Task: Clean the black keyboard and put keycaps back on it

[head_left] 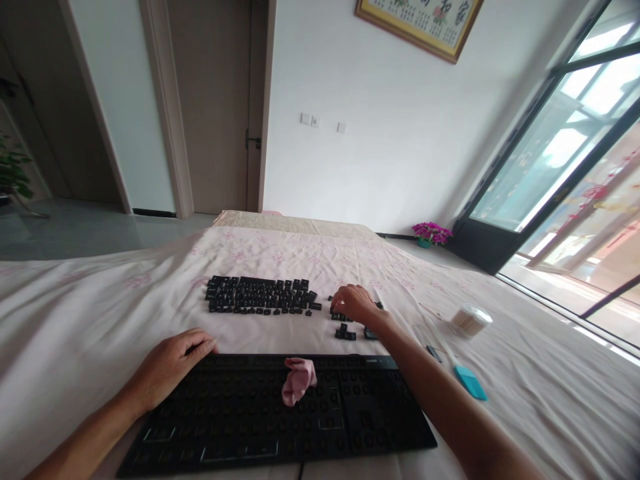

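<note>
Reaching over the keyboard, the right hand is among loose black keycaps, its fingers bent downward and close together; whether they pinch a keycap or only touch one, I cannot tell, since the hand itself covers the spot. A small cluster of keycaps lies just nearer than this hand, and a large block of keycaps, set out in rows, lies to its left.

The left hand rests at the far left corner of the keyboard, thumb stretched along the far edge and fingers loosely curled; its grip is unclear from this angle. The keyboard lies flat across the near part of the pale flowered cloth, its key area stripped of caps, with a crumpled pink cloth on top of it.

To the right of the right forearm are a blue brush and, farther off, a clear round tub of white sticks.
</note>
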Action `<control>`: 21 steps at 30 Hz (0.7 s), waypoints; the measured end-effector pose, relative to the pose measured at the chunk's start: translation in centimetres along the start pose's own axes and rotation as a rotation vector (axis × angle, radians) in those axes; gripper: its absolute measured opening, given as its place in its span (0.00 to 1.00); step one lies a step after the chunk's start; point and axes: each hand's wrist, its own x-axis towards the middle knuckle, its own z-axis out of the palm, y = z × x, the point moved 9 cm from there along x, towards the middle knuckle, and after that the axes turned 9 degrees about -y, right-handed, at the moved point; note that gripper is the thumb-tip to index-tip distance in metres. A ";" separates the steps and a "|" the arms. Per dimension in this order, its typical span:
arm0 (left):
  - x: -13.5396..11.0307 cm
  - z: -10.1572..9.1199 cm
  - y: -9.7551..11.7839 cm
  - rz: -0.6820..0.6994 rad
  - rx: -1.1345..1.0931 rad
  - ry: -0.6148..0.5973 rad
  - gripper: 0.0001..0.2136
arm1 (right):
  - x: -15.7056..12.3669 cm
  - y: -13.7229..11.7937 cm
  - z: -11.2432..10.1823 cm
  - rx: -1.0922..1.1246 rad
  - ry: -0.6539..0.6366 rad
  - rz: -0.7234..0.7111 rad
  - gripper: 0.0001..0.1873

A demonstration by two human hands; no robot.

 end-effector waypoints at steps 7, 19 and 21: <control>0.0 0.1 0.0 -0.015 0.002 -0.004 0.19 | 1.0 1.4 0.5 0.020 0.008 0.057 0.09; -0.2 -0.3 0.5 -0.019 -0.020 0.004 0.18 | -0.5 2.5 0.1 0.027 0.008 0.149 0.09; -0.2 -0.3 0.5 -0.015 -0.023 0.005 0.18 | -0.6 2.3 0.2 0.024 -0.001 0.154 0.09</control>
